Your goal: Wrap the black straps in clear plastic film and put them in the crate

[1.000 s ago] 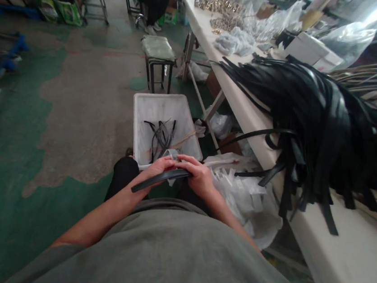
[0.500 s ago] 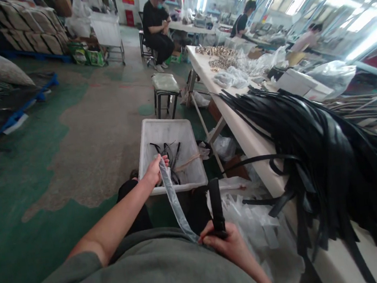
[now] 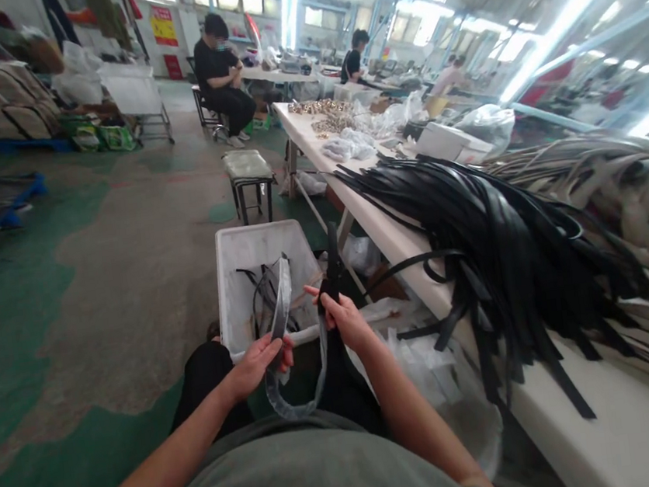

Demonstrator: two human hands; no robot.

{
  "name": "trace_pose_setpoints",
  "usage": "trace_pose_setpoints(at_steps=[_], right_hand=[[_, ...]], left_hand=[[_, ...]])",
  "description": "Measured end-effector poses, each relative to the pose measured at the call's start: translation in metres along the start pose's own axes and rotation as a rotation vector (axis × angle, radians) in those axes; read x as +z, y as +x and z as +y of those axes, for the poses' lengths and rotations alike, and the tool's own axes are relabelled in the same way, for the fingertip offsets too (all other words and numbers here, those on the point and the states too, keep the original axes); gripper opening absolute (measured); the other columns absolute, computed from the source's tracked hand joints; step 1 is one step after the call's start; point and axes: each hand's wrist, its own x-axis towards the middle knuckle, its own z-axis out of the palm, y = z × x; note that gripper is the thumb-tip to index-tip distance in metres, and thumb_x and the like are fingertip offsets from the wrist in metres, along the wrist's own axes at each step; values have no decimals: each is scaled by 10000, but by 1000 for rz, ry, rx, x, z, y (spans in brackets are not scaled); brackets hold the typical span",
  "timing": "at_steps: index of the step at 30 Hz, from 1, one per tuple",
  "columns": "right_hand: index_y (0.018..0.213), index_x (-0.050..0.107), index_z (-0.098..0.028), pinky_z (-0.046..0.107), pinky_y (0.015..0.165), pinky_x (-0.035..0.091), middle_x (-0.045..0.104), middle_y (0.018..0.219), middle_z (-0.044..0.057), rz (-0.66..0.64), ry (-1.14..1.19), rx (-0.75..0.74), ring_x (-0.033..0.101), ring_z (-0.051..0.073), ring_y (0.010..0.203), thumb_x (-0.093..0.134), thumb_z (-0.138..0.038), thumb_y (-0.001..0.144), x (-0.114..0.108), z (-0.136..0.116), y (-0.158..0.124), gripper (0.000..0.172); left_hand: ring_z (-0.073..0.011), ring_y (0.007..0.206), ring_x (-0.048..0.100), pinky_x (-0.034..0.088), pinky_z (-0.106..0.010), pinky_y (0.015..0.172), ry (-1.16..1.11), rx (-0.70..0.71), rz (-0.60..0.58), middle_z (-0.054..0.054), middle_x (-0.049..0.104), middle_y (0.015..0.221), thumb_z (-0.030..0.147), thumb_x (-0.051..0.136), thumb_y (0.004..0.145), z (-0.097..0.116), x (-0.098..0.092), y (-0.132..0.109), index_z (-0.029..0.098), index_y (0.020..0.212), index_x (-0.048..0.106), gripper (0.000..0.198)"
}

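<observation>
My left hand (image 3: pixel 258 363) is closed on a long clear plastic sleeve (image 3: pixel 281 311) that loops down and across to my right hand. My right hand (image 3: pixel 341 317) is closed on a black strap (image 3: pixel 333 258) that stands upright out of its fist, and it also pinches the sleeve's other end. Both hands hover over my lap, just in front of a white plastic bin (image 3: pixel 231 246) holding a few black straps (image 3: pixel 260 298).
A long white table (image 3: pixel 554 405) runs along my right, heaped with black straps (image 3: pixel 494 240) and pale straps (image 3: pixel 635 192). Crumpled clear sleeves (image 3: pixel 431 356) lie below it. A stool (image 3: pixel 248 170) stands ahead. Seated people (image 3: pixel 219 68) work at the back.
My left hand came back from the bin toward my lap. My right hand rose from my stomach, lifting the black strap upright. The taut sleeve now hangs in a loop; the view tilted up.
</observation>
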Motion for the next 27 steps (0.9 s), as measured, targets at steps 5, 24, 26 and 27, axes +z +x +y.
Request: trace_pose_setpoints(at_steps=[5, 24, 26, 27], right_hand=[[871, 688, -146, 214, 421, 288, 590, 632, -15, -48, 82, -34, 315, 54, 427, 632, -599, 772, 13, -1, 13, 467], [696, 729, -135, 211, 498, 297, 510, 582, -29, -108, -311, -119, 389, 86, 545, 668, -403, 760, 41, -2, -25, 282], [719, 733, -137, 209, 508, 310, 531, 591, -29, -135, -321, -116, 407, 88, 548, 668, -406, 767, 42, 0, -26, 281], [730, 735, -138, 209, 514, 320, 545, 599, -27, -152, -327, -112, 421, 90, 552, 666, -404, 773, 42, 3, -27, 278]], left_hand=[[-159, 639, 591, 473, -284, 641, 78, -70, -127, -62, 672, 722, 522, 646, 812, -6, 9, -10, 181, 897, 703, 356], [-135, 671, 561, 426, -234, 648, 315, 343, 270, -6, 656, 668, 393, 716, 720, 87, 10, 42, 136, 711, 733, 258], [-139, 679, 576, 432, -237, 655, 296, 367, 322, -11, 671, 679, 373, 727, 709, 84, 6, 45, 132, 723, 738, 242], [-142, 684, 585, 439, -239, 662, 268, 386, 358, -14, 679, 687, 366, 734, 703, 83, 3, 46, 131, 737, 742, 238]])
